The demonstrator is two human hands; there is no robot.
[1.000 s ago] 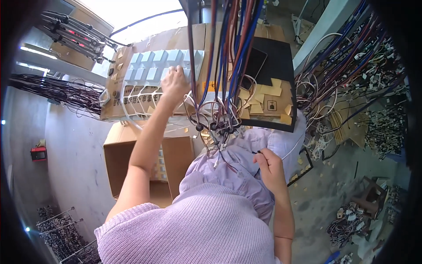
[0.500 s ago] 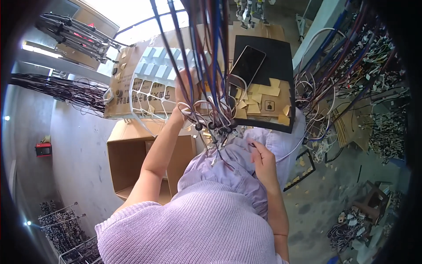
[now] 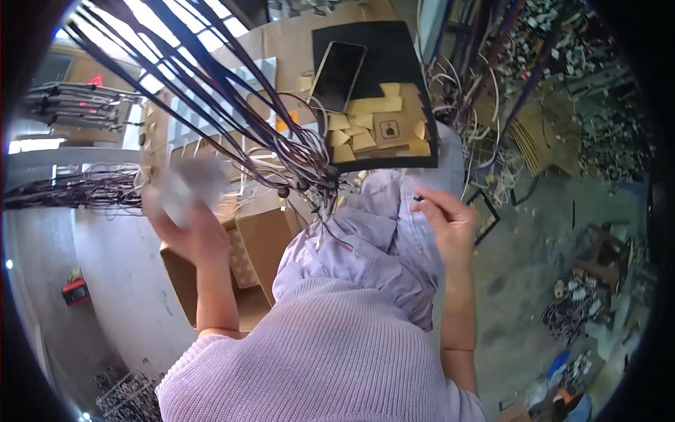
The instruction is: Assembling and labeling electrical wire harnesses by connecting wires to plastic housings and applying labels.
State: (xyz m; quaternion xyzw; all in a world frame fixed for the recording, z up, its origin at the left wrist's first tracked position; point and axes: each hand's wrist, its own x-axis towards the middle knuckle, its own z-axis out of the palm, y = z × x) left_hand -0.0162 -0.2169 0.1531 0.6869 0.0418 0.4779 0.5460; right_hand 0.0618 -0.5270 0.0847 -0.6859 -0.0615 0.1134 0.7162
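Note:
My left hand (image 3: pixel 195 235) is raised beside the cable bundle, its fingers smeared by motion around a pale, whitish piece (image 3: pixel 176 200) whose kind I cannot make out. My right hand (image 3: pixel 453 221), over my right thigh, is closed in a pinch on a small black piece (image 3: pixel 418 198). Between the hands, a bundle of blue, brown and white wires (image 3: pixel 232 116) runs down to my lap, with black rings (image 3: pixel 330 171) and small connectors near its lower end. Behind the wires lies a sheet of pale blue-grey labels (image 3: pixel 264 70), partly hidden, on brown cardboard (image 3: pixel 288 35).
A black phone (image 3: pixel 339 77) rests on a black-edged board (image 3: pixel 394 53) with scattered yellow paper pieces (image 3: pixel 362 123). An open cardboard box (image 3: pixel 267 235) stands below on the left. Heaps of wires (image 3: pixel 534 63) hang at the right; a red box (image 3: pixel 75 292) sits on the left floor.
My left hand has come away from the label sheet toward me and left, now with a pale piece. My right hand has lifted slightly, still pinching. The view has shifted, and the wires lean left.

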